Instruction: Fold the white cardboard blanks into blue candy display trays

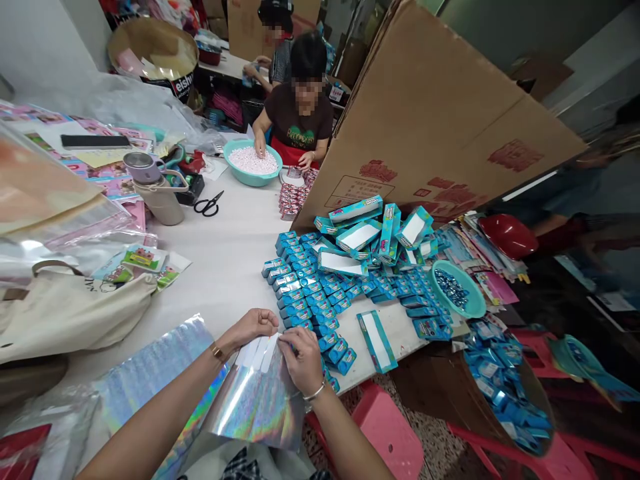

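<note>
A shiny holographic sheet (260, 407) slants down toward my lap at the table's front edge, with several white strips (259, 352) near its top. My left hand (256, 325) is closed in a pinch at the sheet's upper edge; its fingertips partly hide what lies between them. My right hand (303, 360) pinches the upper right corner, beside the outermost white strip. To the left, a second rainbow-coloured sheet (155, 360) lies on the table. Just beyond my hands stand rows of small blue boxes (295, 293).
Loose blue boxes (357, 237) are heaped before a tall cardboard panel (440, 120). Black scissors (209, 204), a tumbler (159, 193) and a canvas bag (75, 307) lie left. Across the table, a person reaches into a teal basin (253, 179). A pink stool (387, 427) stands below right.
</note>
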`<state>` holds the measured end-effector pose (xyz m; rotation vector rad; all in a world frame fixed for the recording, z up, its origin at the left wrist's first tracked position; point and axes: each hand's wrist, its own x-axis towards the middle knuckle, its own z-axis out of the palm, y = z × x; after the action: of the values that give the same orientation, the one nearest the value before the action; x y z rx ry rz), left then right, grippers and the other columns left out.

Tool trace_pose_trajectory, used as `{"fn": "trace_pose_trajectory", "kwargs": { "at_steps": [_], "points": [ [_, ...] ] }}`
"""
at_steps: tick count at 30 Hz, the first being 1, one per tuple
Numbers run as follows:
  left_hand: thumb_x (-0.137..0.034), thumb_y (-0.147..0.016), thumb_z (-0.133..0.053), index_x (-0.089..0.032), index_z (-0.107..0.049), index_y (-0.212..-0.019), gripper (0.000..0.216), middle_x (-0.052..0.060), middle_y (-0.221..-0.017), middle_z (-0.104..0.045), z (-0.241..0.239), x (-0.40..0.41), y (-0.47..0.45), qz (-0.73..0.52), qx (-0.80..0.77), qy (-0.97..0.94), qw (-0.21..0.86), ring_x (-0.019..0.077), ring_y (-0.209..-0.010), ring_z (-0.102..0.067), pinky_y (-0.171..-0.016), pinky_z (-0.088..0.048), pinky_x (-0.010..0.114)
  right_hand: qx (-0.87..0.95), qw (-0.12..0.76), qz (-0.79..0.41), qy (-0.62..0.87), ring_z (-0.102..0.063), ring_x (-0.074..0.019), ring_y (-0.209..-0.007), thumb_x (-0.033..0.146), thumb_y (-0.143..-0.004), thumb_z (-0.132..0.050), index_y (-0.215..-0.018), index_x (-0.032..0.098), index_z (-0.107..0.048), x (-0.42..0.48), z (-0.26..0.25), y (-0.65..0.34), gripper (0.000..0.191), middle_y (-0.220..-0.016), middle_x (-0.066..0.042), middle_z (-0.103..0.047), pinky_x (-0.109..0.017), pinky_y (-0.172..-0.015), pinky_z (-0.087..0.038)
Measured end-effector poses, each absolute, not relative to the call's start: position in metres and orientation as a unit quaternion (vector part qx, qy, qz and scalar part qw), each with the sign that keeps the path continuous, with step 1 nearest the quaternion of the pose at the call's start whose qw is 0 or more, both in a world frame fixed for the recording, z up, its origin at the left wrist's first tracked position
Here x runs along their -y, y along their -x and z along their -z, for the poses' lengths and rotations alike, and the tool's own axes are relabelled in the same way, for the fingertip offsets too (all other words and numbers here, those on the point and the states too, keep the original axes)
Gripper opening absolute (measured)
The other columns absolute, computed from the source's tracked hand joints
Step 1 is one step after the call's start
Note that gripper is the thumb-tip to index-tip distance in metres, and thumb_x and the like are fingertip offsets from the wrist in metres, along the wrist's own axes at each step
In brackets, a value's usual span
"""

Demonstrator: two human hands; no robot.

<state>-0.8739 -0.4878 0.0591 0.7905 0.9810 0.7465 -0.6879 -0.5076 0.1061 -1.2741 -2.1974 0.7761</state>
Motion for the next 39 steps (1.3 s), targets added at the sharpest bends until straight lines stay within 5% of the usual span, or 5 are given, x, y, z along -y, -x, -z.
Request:
{"fn": "trace_pose_trajectory", "kwargs": {
  "at_steps": [13, 16, 21, 30, 39],
  "points": [
    [-0.036, -0.062, -0.072, -0.016, -0.049, -0.123, 0.068, -0.005, -0.07, -0.052, -0.025, 0.496, 0.883, -0.284, -0.413, -0.463, 0.731, 0.0096, -0.059, -0.044, -0.055, -0.032, 0.02, 0.535, 0.343, -0.567, 0.524, -0.05, -0.0129, -0.063, 0.036, -0.082, -0.055, -0.078, 0.018, -0.056, 0.452, -0.061, 0.692, 0.019, -0.069, 0.001, -0.056, -0.025, -0.061, -0.041],
    [-0.048, -0.075, -0.06, -0.012, -0.061, -0.098, 0.043, -0.007, -0.056, -0.041, -0.022, 0.477, 0.875, -0.308, -0.425, -0.437, 0.73, 0.0075, -0.051, -0.033, -0.049, -0.024, 0.021, 0.51, 0.353, -0.573, 0.535, -0.051, -0.0129, -0.061, 0.036, -0.079, -0.058, -0.077, 0.018, -0.056, 0.436, -0.046, 0.7, 0.019, -0.067, 0.001, -0.056, -0.025, -0.06, -0.041],
    [-0.052, -0.076, -0.057, -0.012, -0.059, -0.068, 0.041, -0.006, -0.054, -0.04, -0.005, 0.446, 0.871, -0.342, -0.472, -0.421, 0.694, 0.0075, -0.051, -0.032, -0.05, -0.023, 0.021, 0.523, 0.358, -0.507, 0.584, -0.05, -0.0136, -0.061, 0.038, -0.079, -0.058, -0.076, 0.017, -0.056, 0.419, -0.031, 0.713, 0.021, -0.066, 0.0, -0.056, -0.025, -0.059, -0.041],
    [-0.039, -0.078, -0.053, -0.014, -0.062, -0.072, 0.027, 0.0, -0.065, -0.059, 0.015, 0.416, 0.864, -0.357, -0.541, -0.441, 0.621, 0.0137, -0.063, -0.052, -0.061, -0.038, 0.023, 0.628, 0.321, -0.206, 0.678, -0.047, -0.0235, -0.098, 0.035, -0.088, -0.044, -0.08, 0.021, -0.055, 0.4, 0.002, 0.721, 0.021, -0.099, -0.009, -0.058, -0.036, -0.084, -0.032],
    [-0.049, -0.075, -0.058, -0.013, -0.06, -0.067, 0.036, -0.002, -0.057, -0.052, 0.041, 0.406, 0.867, -0.329, -0.534, -0.433, 0.647, 0.0103, -0.054, -0.043, -0.054, -0.031, 0.022, 0.635, 0.283, -0.186, 0.694, -0.037, -0.0288, -0.107, 0.031, -0.087, -0.046, -0.079, 0.021, -0.057, 0.388, 0.02, 0.722, 0.017, -0.111, -0.013, -0.049, -0.042, -0.085, -0.027]
  ]
}}
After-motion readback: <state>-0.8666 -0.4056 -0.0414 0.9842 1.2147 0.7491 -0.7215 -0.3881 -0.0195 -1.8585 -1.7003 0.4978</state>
